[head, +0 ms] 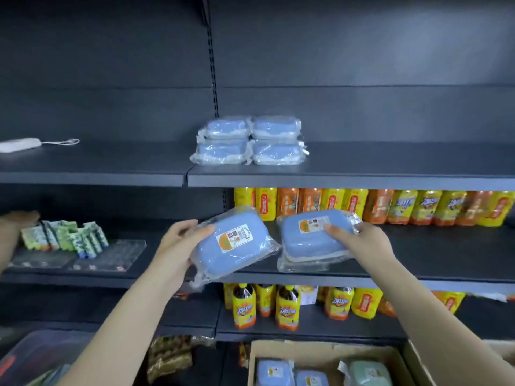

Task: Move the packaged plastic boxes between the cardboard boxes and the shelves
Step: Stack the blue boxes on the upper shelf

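1. Since each hand already carries a packaged blue box, the coming move turns on where the stack of four wrapped boxes (249, 140) on the upper shelf (362, 174) lies from them: at about 12 o'clock from the left box and 11 o'clock from the right one, well above both.
2. Left hand (178, 240): its grip is closed on the left box (232, 245), fingers over the near-left end. That box is tilted, its long axis running from 8 o'clock up to 2 o'clock, label face toward the camera.
3. Right hand (359, 240): its grip holds the right box (313, 238) by its right end, a fingertip on the label. Its long axis runs close to level, 9 to 3 o'clock, already near the lie of the stacked boxes.
4. My judgement: the left hand is slightly nearer the stack; its box needs turning level before it goes up. Bare shelf lies at 3 o'clock of the stack for the right box.
5. More boxes wait in the cardboard box (320, 355) at 6 o'clock.
6. Risk: the loose wrap may slip in the grip.
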